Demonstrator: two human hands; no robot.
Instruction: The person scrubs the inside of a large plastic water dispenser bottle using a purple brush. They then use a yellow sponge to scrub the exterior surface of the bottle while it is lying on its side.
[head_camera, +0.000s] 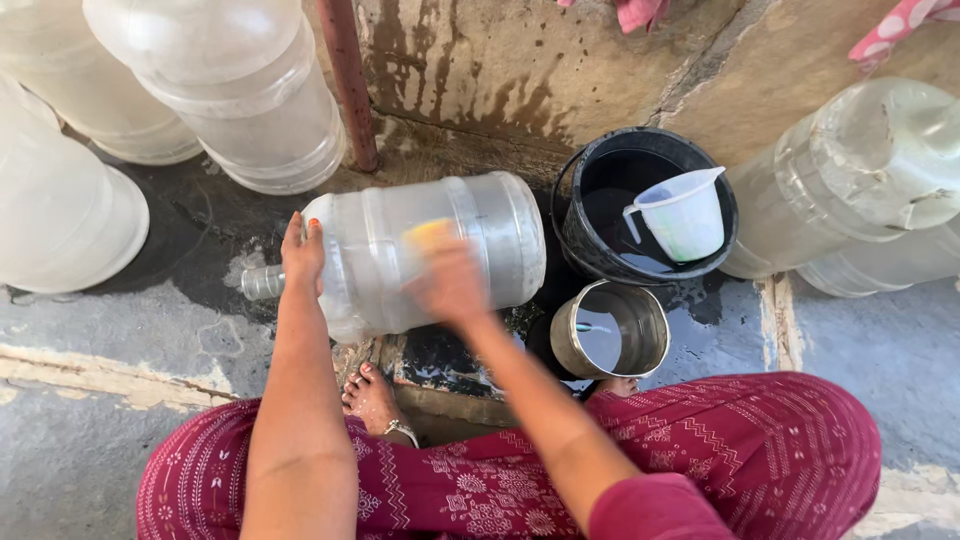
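1. A large clear water jug (420, 250) is laid on its side on the wet floor (120, 330), neck pointing left.
2. The jug's shoulder is steadied by the left hand (302, 252), fingers open and flat.
3. The right hand (450, 285) is blurred on the jug's side, closed around something yellow (430, 234); what it is cannot be told.
4. A black bucket (590, 255) holding a white jug-cup (685, 215) and a steel pot (610, 330) are noted just to the right.

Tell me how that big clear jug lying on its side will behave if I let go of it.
The jug is round and lies sideways, so it would probably roll. It looks empty, so likely light. The left hand steadies its shoulder; the wet surface may be slippery.
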